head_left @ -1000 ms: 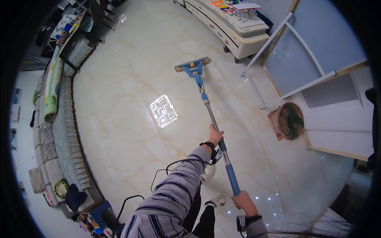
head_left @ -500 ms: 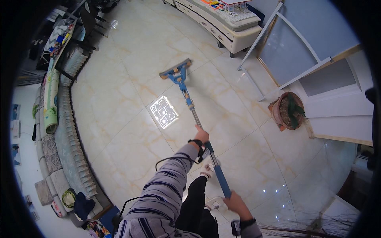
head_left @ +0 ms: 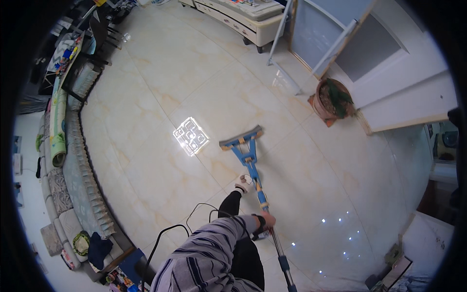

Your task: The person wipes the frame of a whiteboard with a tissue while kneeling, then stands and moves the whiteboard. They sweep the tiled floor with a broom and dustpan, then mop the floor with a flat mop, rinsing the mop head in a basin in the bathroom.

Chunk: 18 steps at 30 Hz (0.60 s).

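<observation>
One right hand is out of view, its hold unknown. A grey, dark-striped sleeve (head_left: 209, 239) angles forward to the left hand (head_left: 269, 220), wrapped around a blue-headed, metal-poled mop (head_left: 262, 198), nearer than and left of the round reddish clay pot (head_left: 319, 107).

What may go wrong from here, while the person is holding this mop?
The mop is close beside the light shoe, so pulling it back might bump that shoe. If the left hand swings it wide to the right, its head may knock the potted plant.
</observation>
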Tool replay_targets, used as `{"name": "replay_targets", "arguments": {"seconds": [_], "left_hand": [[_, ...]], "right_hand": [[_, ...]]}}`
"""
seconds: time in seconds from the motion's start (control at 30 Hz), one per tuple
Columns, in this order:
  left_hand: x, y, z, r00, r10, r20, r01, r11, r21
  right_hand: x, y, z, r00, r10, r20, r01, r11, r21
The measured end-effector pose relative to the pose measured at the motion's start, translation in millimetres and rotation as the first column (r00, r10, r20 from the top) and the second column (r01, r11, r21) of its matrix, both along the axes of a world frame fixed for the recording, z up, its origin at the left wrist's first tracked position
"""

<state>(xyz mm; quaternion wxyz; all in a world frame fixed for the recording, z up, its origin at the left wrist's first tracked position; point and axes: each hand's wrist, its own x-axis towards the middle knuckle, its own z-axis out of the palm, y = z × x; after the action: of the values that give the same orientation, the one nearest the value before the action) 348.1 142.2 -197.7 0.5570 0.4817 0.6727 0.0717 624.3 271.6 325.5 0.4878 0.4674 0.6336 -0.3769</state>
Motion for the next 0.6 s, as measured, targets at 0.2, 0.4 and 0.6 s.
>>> {"name": "replay_targets", "arguments": {"seconds": [0.2, 0.4, 0.6], "left_hand": [[149.1, 35.3, 141.8, 0.349, 0.451, 0.822, -0.246, 0.890, -0.383], [207.4, 50.6, 229.2, -0.279, 0.818, 0.502, -0.233, 0.450, -0.862], [172.7, 46.5, 214.3, -0.548, 0.833, 0.076, -0.150, -0.008, -0.989]], "right_hand": [[45.9, -2.0, -3.7, 0.993, -0.074, 0.092, 0.069, 0.996, 0.050], [15.4, 4.4, -39.8, 0.993, -0.035, 0.114, 0.028, 0.998, 0.056], [-30.9, -4.1, -52.7, 0.988, 0.044, 0.148, -0.052, 0.997, 0.049]]}}
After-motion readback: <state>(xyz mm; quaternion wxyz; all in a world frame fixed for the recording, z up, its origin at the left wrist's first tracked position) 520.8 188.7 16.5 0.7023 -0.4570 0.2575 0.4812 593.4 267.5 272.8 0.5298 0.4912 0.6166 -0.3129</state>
